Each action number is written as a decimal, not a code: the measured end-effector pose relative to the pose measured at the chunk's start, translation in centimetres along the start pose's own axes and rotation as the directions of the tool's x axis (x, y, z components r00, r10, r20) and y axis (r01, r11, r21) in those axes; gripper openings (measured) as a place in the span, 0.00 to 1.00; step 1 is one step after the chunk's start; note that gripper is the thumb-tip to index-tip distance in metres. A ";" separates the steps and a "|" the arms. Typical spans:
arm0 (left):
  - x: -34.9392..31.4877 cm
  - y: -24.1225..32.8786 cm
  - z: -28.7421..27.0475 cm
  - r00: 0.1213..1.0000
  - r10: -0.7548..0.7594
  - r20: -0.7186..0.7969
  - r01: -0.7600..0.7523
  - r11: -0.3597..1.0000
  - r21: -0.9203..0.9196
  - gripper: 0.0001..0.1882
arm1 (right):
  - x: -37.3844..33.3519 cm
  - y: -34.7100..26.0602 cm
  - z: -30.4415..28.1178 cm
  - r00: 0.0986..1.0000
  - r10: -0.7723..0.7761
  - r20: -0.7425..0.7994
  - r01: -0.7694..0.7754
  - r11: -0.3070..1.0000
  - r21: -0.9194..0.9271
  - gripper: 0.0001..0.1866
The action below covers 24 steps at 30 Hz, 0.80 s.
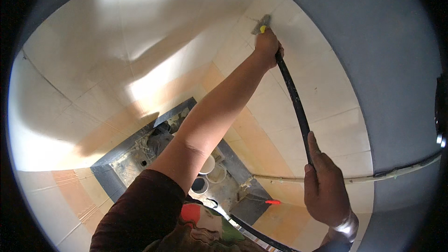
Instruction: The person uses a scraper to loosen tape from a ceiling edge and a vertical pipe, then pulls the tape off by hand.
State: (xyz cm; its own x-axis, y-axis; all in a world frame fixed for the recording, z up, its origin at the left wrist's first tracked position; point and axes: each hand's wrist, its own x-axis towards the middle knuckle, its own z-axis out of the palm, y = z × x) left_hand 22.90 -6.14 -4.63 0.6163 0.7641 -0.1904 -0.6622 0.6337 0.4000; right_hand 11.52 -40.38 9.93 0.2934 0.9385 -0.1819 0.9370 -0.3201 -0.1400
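Stretched up to the tiled wall (308, 88), my left hand (268, 46) is closed around the upper end of a black hose (293, 93). Just beyond its fingers a small yellow piece (263, 29) shows against a grey, rough patch (265, 20) on the tiles; whether the yellow piece joins the hose is hidden. Lower down, at the right, my right hand (326, 189) grips the same hose, with its index finger laid along it. Between the two hands the hose runs in a slight curve, close to the wall.
Far below, white buckets (199, 185) stand on the dirty floor beside dark grey ledges (252, 207). A tool with an orange-red handle (273, 202) lies near the right corner. A thin pale pipe (359, 179) crosses the right wall. Another black length (261, 237) passes beneath me.
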 end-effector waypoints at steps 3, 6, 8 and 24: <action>0.1 -0.1 0.1 1.000 0.003 -0.030 -0.003 1.000 -0.003 0.20 | 0.6 0.2 -0.3 0.999 -0.021 -0.027 0.022 0.998 0.057 0.36; 0.5 0.4 -0.3 1.000 0.018 -0.008 -0.019 0.999 -0.040 0.18 | -0.2 -1.1 0.6 0.998 0.047 -0.047 -0.045 0.998 0.044 0.34; 0.0 0.2 0.1 0.998 0.014 -0.054 -0.014 1.000 -0.007 0.15 | 0.4 -1.0 0.6 0.996 0.059 -0.060 -0.058 0.998 0.011 0.33; 0.4 0.6 -2.1 0.998 0.057 0.028 -0.058 0.997 0.046 0.11 | 1.7 -3.3 2.9 0.996 0.060 -0.068 -0.059 0.998 0.018 0.34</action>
State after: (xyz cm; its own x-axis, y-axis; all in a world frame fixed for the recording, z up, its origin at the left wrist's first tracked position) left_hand 21.89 -5.20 -6.39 0.5893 0.7953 -0.1419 -0.6768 0.5820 0.4508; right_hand 8.39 -38.09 7.29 0.3610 0.9243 -0.1236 0.9146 -0.3768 -0.1469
